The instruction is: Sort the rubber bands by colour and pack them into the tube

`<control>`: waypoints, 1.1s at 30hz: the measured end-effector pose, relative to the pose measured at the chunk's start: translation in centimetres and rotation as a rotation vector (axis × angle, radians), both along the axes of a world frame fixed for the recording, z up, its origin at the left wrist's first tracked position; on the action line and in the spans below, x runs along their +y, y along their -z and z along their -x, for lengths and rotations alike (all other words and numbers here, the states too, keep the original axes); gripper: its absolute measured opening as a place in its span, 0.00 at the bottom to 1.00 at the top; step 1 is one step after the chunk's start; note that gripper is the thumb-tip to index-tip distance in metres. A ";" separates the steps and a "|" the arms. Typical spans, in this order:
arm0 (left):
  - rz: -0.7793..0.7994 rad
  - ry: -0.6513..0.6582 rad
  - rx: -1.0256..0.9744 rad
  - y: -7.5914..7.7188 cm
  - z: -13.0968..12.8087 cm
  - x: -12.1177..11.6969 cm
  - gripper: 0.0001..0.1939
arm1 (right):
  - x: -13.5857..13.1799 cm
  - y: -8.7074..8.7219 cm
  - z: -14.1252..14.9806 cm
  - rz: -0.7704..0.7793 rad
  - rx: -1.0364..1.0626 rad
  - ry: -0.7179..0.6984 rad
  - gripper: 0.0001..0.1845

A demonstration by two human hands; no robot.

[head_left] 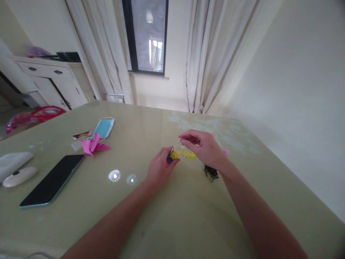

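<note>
My left hand (159,166) is wrapped round a small clear container (176,149), which is tilted and has yellow and dark blue bits in it. Just above and to the right of its mouth is my right hand (205,146), with thumb and fingertips drawn together; whatever they pinch, if anything, is too small to make out. A loose pile of small yellow bands (189,155) lies on the table between the hands. Below my right wrist is a heap of small black bands (210,173). Something pink (224,152) peeks out behind that wrist, mostly hidden.
On the left of the table (172,223) lie a black-screened phone (54,180), a white mouse (20,177), a pink folded paper shape (94,144) and a blue face mask (103,128). A wall borders the right; curtains and a window are beyond the far edge.
</note>
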State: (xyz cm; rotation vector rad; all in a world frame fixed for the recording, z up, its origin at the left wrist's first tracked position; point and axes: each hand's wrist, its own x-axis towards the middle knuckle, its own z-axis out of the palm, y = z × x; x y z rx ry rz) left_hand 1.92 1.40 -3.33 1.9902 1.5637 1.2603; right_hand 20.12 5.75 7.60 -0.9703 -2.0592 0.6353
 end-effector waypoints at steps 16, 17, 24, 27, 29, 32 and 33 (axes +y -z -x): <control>-0.077 -0.031 -0.056 -0.2 0.3 0.2 0.17 | 5.1 8.5 -2.1 0.034 -0.697 0.102 0.10; -0.078 -0.026 -0.050 -0.2 0.2 0.2 0.18 | 5.1 8.5 -2.0 0.035 -0.694 0.105 0.09; -0.083 -0.035 -0.028 -0.2 0.3 0.2 0.17 | 4.8 5.9 -2.4 0.036 -0.515 0.123 0.07; -0.066 -0.064 0.010 -0.2 0.4 0.3 0.17 | 4.2 3.8 -2.7 0.050 -0.254 0.085 0.04; -0.058 -0.083 0.039 -0.2 0.4 0.3 0.17 | 3.6 2.5 -2.6 0.068 -0.106 0.045 0.05; -0.064 -0.087 0.068 0.0 0.4 0.4 0.17 | 2.5 1.4 -1.9 0.078 0.005 -0.014 0.07; -0.067 -0.083 0.074 0.0 0.4 0.4 0.18 | 2.2 1.2 -1.6 0.072 0.020 -0.025 0.07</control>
